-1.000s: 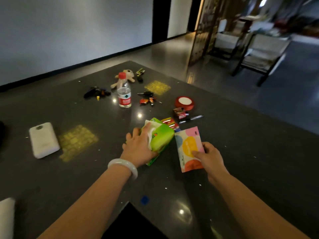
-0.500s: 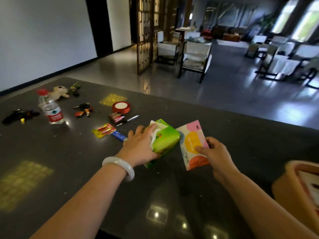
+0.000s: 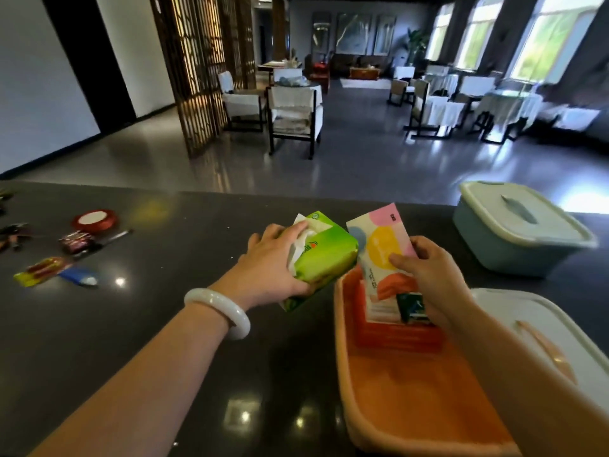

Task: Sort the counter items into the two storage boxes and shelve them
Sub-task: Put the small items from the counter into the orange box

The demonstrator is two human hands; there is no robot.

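My left hand (image 3: 268,268) grips a green tissue pack (image 3: 324,255), held just left of the open orange storage box (image 3: 412,400) and above the dark counter (image 3: 158,341). My right hand (image 3: 428,278) pinches a pastel tissue pack (image 3: 379,245) with pink, yellow and orange patches over the box's far end. Inside that end lie a red-and-white pack (image 3: 385,318) and a small dark green packet (image 3: 412,306). A blue storage box (image 3: 514,255) with its pale lid on stands at the back right.
A white lid (image 3: 540,331) lies right of the orange box, partly under my right forearm. At the counter's left are a red tape roll (image 3: 95,220), a pen (image 3: 115,237), a small red packet (image 3: 75,241) and a yellow-and-blue packet (image 3: 52,272). Chairs and tables fill the room beyond.
Both hands have carried the two tissue packs to the right, from the counter's middle to the orange box. My view has swung right, bringing both boxes in and losing the bottle and toy.
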